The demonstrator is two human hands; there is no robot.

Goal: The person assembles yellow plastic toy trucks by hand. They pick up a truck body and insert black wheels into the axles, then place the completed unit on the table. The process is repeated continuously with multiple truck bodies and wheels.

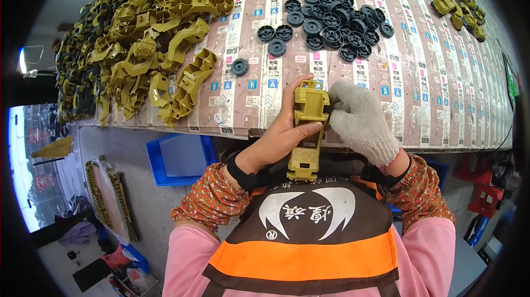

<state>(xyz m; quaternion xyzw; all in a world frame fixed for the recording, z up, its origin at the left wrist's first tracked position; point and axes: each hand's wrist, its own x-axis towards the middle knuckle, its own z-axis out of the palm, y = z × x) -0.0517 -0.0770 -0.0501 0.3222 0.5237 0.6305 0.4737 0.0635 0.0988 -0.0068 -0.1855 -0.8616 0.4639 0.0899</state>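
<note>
My bare left hand (271, 141) is closed around a mustard-yellow plastic toy vehicle body (311, 104), its thumb laid across the middle. The body is held lengthwise at the table's near edge, one end toward my apron. Curled against its right side are the fingers of my right hand (361, 125), in a grey knitted glove. Whatever those fingers pinch is hidden by the glove. Beyond my hands lies a heap of dark spoked toy wheels (333, 19). A single dark wheel (239, 66) sits apart, left of the heap.
Many yellow vehicle bodies (190, 40) are piled on the table's left, some with dark wheels fitted farther left. Another pile of yellow parts (458, 4) lies at the far right. Below the table's edge are a blue bin (181, 159) and red containers (486, 200).
</note>
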